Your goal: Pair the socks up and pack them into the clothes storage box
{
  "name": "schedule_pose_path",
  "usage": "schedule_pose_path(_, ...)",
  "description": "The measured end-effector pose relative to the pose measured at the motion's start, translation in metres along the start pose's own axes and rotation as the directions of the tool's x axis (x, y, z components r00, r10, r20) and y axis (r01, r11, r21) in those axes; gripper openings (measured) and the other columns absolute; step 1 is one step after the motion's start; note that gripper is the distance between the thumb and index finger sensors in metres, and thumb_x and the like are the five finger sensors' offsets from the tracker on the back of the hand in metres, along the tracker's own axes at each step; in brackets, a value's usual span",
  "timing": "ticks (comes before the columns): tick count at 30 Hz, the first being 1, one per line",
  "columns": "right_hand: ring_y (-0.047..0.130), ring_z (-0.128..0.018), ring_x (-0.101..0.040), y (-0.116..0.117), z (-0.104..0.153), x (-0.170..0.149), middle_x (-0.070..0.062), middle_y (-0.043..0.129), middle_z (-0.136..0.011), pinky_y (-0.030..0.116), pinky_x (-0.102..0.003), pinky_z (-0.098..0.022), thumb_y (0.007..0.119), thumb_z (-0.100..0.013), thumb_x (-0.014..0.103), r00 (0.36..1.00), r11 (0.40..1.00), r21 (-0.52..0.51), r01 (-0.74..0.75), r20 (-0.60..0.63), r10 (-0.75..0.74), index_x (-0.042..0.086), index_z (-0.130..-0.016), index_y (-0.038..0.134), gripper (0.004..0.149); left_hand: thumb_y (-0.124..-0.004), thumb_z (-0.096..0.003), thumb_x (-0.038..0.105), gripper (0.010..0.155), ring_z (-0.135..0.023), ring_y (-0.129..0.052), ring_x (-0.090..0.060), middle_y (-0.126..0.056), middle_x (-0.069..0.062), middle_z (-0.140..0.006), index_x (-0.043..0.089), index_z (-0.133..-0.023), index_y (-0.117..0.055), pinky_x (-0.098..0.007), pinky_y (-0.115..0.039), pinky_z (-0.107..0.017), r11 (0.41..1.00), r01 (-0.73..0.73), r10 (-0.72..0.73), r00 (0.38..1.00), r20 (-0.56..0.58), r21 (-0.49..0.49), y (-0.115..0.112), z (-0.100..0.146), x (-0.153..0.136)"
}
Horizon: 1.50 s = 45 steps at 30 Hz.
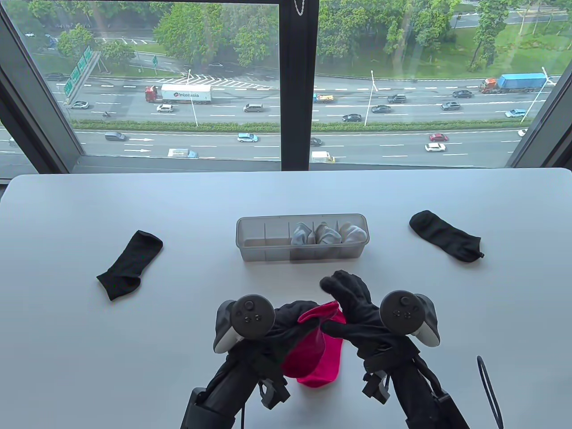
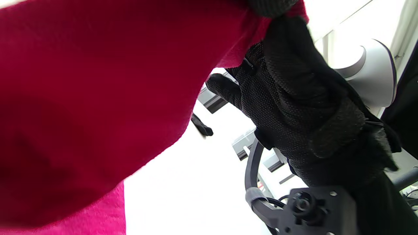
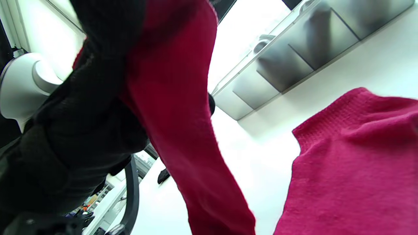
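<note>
knit pink socks (image 1: 319, 353) pinched by left hand (image 1: 286, 324) and right hand (image 1: 353, 308); truck (image 1: 178, 94) reads "intenasia"; ribbed clear box (image 1: 304, 254).

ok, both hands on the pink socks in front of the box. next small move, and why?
Probably finish rolling the pink socks into a bundle. The left hand and right hand both grip them at the top edge, the rest hanging loose to the table. The storage box holds three rolled pale pairs in its right compartments; the left ones look empty.
</note>
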State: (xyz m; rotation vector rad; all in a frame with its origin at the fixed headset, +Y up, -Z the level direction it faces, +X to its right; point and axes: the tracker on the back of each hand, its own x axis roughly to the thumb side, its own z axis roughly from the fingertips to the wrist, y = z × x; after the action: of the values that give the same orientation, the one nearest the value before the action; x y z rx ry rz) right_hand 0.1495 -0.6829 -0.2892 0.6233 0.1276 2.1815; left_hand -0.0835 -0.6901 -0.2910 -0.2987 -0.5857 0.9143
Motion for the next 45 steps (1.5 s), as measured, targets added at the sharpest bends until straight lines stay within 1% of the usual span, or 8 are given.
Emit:
schedule_pose_path(2,0.05,-0.107,-0.049,-0.001,0.005,-0.003,-0.011,0.07,-0.111,0.044,-0.068,-0.075,0.077,-0.057,0.038,0.997,0.974,-0.214,0.075,-0.008,-0.078,0.028,-0.095,0.072,0.039,-0.062,-0.0626,0.031,0.043,-0.081,-0.091,-0.042,-0.084,-0.018,-0.096,0.013,-0.101,-0.071,-0.059,-0.076,-0.061,0.999,0.033,-0.032,0.999,-0.03,0.005,0.001,0.0,-0.001)
schedule_pose_path(9,0.095,-0.069,-0.027,-0.01,0.008,-0.004,-0.004,0.096,-0.067,0.066,-0.057,-0.069,0.077,-0.059,0.035,0.979,0.968,-0.182,0.175,-0.068,-0.19,0.021,-0.095,0.073,0.04,-0.066,-0.0617,0.026,0.04,-0.04,-0.107,-0.022,-0.102,-0.01,-0.069,0.012,-0.098,-0.076,-0.043,-0.09,-0.032,0.981,-0.191,0.187,0.979,-0.076,-0.044,0.0,-0.005,-0.009)
schedule_pose_path(13,0.092,-0.069,-0.026,0.007,-0.004,-0.03,-0.004,0.093,-0.071,0.065,-0.056,-0.07,0.076,-0.059,0.035,0.901,0.997,-0.011,-0.072,-0.43,0.061,0.013,-0.106,0.061,0.055,-0.067,-0.0618,0.027,0.04,-0.039,-0.106,-0.023,-0.101,-0.009,-0.068,0.01,-0.098,-0.074,-0.044,-0.089,-0.032,0.989,0.024,-0.066,0.955,-0.288,-0.147,-0.022,-0.019,-0.03)
schedule_pose_path(24,0.089,-0.059,-0.022,0.064,-0.044,-0.06,0.0,0.087,-0.07,0.064,-0.051,-0.07,0.078,-0.056,0.038,0.589,0.839,0.417,-0.351,-0.598,0.543,0.005,-0.112,0.045,0.073,-0.068,-0.0607,0.029,0.047,-0.049,-0.103,-0.027,-0.096,-0.009,-0.073,0.006,-0.101,-0.066,-0.048,-0.086,-0.041,0.908,0.151,-0.304,0.88,-0.365,-0.392,-0.056,-0.034,-0.06)
schedule_pose_path(31,0.088,-0.061,-0.023,0.06,-0.029,-0.058,-0.002,0.087,-0.071,0.062,-0.054,-0.071,0.077,-0.057,0.035,0.702,0.884,0.302,-0.358,-0.537,0.468,0.025,-0.101,0.064,0.047,-0.066,-0.0595,0.038,0.066,-0.085,-0.081,-0.045,-0.069,-0.023,-0.103,0.006,-0.113,-0.045,-0.064,-0.067,-0.065,0.933,0.299,-0.355,0.855,-0.377,-0.2,-0.01,-0.012,-0.043)
schedule_pose_path(36,0.088,-0.071,-0.023,0.05,-0.03,-0.031,0.0,0.087,-0.077,0.059,-0.058,-0.074,0.078,-0.056,0.035,0.895,0.96,0.177,-0.219,-0.354,0.27,0.032,-0.099,0.064,0.046,-0.059,-0.0597,0.053,0.085,-0.109,-0.03,-0.061,-0.028,-0.035,-0.121,0.002,-0.119,-0.026,-0.077,-0.032,-0.074,0.977,-0.013,-0.07,0.923,-0.378,-0.212,0.005,-0.008,-0.053)
schedule_pose_path(39,0.088,-0.073,-0.022,0.049,-0.034,-0.015,0.001,0.088,-0.078,0.06,-0.057,-0.074,0.078,-0.056,0.035,0.925,0.963,0.135,-0.233,-0.277,0.262,0.033,-0.101,0.062,0.048,-0.056,-0.0634,0.037,0.055,-0.104,-0.055,-0.059,-0.057,-0.033,-0.114,0.003,-0.107,-0.062,-0.076,-0.04,-0.074,0.978,-0.109,0.031,0.918,-0.396,-0.176,0.005,-0.01,-0.057)
schedule_pose_path(45,0.093,-0.069,-0.022,0.025,-0.027,-0.009,0.0,0.092,-0.076,0.066,-0.054,-0.071,0.08,-0.054,0.035,0.949,0.979,-0.019,-0.204,-0.249,0.193,0.023,-0.098,0.07,0.047,-0.059,-0.0623,0.023,0.046,-0.091,-0.087,-0.041,-0.085,-0.016,-0.098,0.015,-0.108,-0.055,-0.066,-0.063,-0.072,0.981,0.08,-0.013,0.936,-0.351,0.177,0.026,0.004,-0.052)
